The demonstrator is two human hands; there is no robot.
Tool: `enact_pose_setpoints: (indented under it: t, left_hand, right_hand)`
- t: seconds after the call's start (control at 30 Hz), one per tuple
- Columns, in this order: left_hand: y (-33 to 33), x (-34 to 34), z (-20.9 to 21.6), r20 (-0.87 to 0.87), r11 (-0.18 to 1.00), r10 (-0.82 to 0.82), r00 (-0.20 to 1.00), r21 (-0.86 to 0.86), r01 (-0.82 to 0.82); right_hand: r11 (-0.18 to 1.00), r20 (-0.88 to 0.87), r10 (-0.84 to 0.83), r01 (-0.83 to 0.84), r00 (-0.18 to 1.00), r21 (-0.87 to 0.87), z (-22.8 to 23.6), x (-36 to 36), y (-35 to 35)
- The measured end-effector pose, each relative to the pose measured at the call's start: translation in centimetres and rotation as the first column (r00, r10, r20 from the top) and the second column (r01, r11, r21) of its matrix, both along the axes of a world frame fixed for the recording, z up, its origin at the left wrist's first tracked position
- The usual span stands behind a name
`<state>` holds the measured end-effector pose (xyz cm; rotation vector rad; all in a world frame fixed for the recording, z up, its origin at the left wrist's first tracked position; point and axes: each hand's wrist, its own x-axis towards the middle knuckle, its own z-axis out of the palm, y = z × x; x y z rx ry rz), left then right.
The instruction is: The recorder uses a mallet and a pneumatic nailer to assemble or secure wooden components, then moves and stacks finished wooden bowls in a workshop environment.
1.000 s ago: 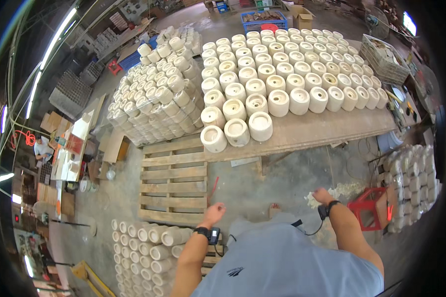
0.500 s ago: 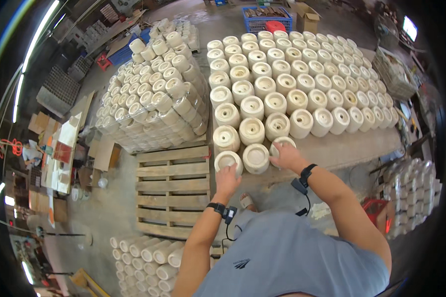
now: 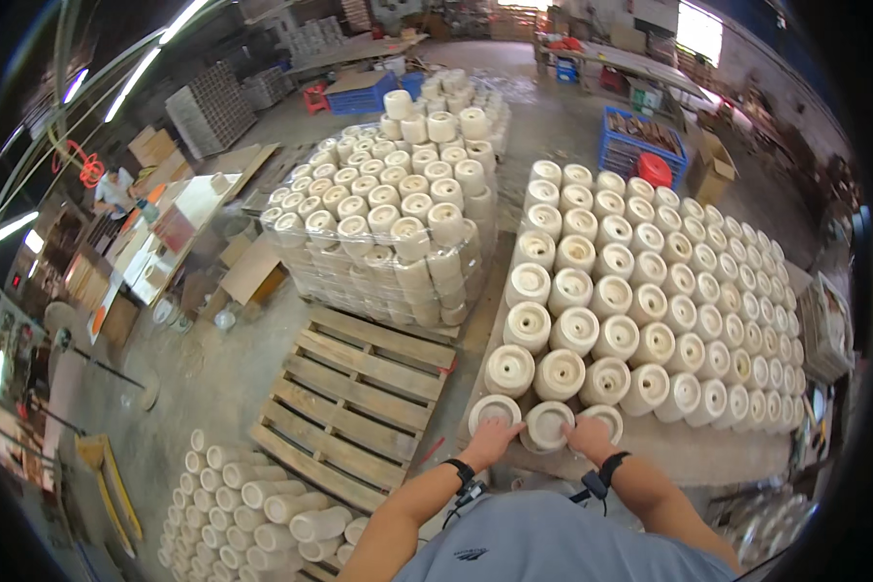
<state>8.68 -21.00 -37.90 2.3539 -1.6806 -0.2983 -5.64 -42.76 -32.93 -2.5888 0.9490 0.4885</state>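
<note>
Several rows of cream round pots [image 3: 650, 291] stand on a long table [image 3: 718, 456] in front of me. My left hand [image 3: 490, 441] and my right hand [image 3: 589, 438] press against the two sides of the middle pot [image 3: 548, 424] in the front row. A second front pot [image 3: 493, 410] stands just left of my left hand. A third pot [image 3: 606, 417] stands just above my right hand. Both wrists wear black bands with cables.
A bare wooden pallet [image 3: 359, 388] lies on the floor to the left of the table. Beyond it stands a wrapped stack of the same pots [image 3: 398, 242]. More pots lie on their sides at lower left [image 3: 252, 495]. A blue crate [image 3: 640, 141] and a person [image 3: 116, 189] are farther off.
My hands rose from below the table edge to the front row of pots. They now sit at either side of the middle front pot.
</note>
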Motion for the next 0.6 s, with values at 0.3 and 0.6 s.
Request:
enact_pose_setpoints:
  t: [0.3,0.6]
  left_hand:
    - [-0.7,-1.7,1.3,-0.045,0.994,0.088,0.995,0.075,-0.084]
    - [8.2,-14.0,5.2,-0.276,0.848,0.524,0.806,0.081,-0.524]
  right_hand:
    - [0.970,0.020,0.226,-0.227,0.974,0.084,0.7,-1.6,-2.6]
    - [0.940,0.231,0.325,-0.339,0.917,0.025,-0.3,-3.0,-3.7]
